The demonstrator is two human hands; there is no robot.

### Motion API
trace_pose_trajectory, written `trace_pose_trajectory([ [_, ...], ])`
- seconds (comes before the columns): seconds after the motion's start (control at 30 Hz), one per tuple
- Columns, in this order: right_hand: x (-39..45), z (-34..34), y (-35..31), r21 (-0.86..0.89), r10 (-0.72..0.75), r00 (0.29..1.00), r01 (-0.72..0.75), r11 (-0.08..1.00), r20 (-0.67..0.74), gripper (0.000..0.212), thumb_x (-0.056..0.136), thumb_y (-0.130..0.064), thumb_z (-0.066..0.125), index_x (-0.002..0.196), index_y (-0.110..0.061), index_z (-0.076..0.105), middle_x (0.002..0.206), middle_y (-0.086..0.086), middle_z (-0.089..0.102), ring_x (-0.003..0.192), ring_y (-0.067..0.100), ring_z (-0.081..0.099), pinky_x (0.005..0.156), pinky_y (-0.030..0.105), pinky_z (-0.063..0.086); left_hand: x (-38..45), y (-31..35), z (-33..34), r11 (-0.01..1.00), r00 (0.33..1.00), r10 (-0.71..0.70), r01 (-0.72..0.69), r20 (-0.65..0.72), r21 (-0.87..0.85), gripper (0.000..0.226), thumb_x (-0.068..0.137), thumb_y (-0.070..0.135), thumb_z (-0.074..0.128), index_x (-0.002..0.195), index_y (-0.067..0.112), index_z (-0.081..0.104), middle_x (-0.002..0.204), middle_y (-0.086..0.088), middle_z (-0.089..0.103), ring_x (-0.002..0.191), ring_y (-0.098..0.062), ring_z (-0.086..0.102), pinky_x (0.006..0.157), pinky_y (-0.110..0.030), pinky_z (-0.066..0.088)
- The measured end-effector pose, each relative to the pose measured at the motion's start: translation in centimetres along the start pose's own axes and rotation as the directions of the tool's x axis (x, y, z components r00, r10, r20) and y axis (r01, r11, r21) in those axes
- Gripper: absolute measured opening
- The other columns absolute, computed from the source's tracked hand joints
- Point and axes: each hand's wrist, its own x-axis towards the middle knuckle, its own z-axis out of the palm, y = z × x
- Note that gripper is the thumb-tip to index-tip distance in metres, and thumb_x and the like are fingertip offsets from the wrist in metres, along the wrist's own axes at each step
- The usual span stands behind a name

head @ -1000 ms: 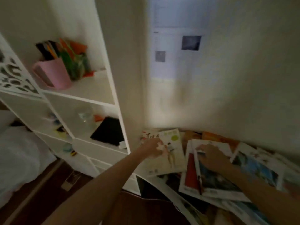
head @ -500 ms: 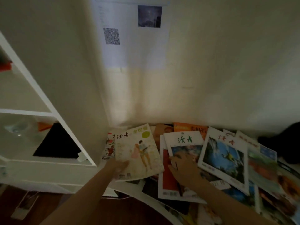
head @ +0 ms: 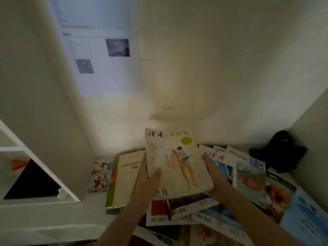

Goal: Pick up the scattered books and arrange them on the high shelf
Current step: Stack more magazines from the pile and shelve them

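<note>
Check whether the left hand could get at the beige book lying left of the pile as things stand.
Probably not yet. The left hand grips the illustrated magazine together with the right hand, so it is occupied. The beige book itself lies uncovered just beside that wrist, with nothing in the way.

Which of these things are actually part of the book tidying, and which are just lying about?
Part of the job:
- pale magazine, lifted and gripped by the left hand and right hand
- scattered magazines beneath
- beige booklet
- white shelf unit

Just lying about:
- black cloth in the corner
- printed sheet on the wall
- black item on the shelf
</note>
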Motion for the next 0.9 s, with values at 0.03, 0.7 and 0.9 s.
trace_pose_trajectory([
  [0.03, 0.3, -1.4, 0.4, -0.2, 0.014, 0.999, -0.021, 0.98, -0.033, 0.047, 0.082, -0.054, 0.063, 0.111, -0.017, 0.067, 0.108, 0.009, 0.071, 0.1, 0.029, 0.066, 0.086, 0.044, 0.055, 0.0, -1.7, 1.8, 0.978, 0.998, -0.025, 0.035, -0.052, 0.203, 0.04, 0.096, 0.031, 0.054, 0.132, 0.025, 0.037, 0.127, -0.001, 0.055, 0.106, -0.021, 0.061, 0.08, -0.029, 0.056],
  [0.7, 3.0, -13.4, 6.0, -0.869, -0.228, 0.873, -0.333, 0.366, -0.431, 0.111, 0.077, -0.062, 0.065, 0.15, -0.006, 0.004, 0.157, 0.017, 0.012, 0.144, 0.035, 0.016, 0.116, 0.043, 0.018, 0.4, -3.5, 4.9, 0.882, 0.976, -0.106, 0.181, -0.192, 0.434, 0.026, 0.099, 0.017, 0.046, 0.119, 0.013, 0.03, 0.108, -0.005, 0.05, 0.092, -0.023, 0.057, 0.071, -0.036, 0.054],
  [0.9, 0.9, -13.7, 4.5, -0.812, -0.17, 0.888, -0.294, 0.504, -0.427, 0.056, 0.073, -0.035, 0.081, 0.114, -0.004, 0.057, 0.094, 0.005, 0.061, 0.079, 0.016, 0.057, 0.071, 0.024, 0.049, -0.8, 3.5, 3.9, 0.711, 0.933, 0.339, -0.172, -0.119, 0.681, 0.017, 0.1, 0.021, 0.044, 0.114, 0.019, 0.035, 0.078, 0.003, 0.058, 0.059, -0.012, 0.06, 0.045, -0.023, 0.046],
])
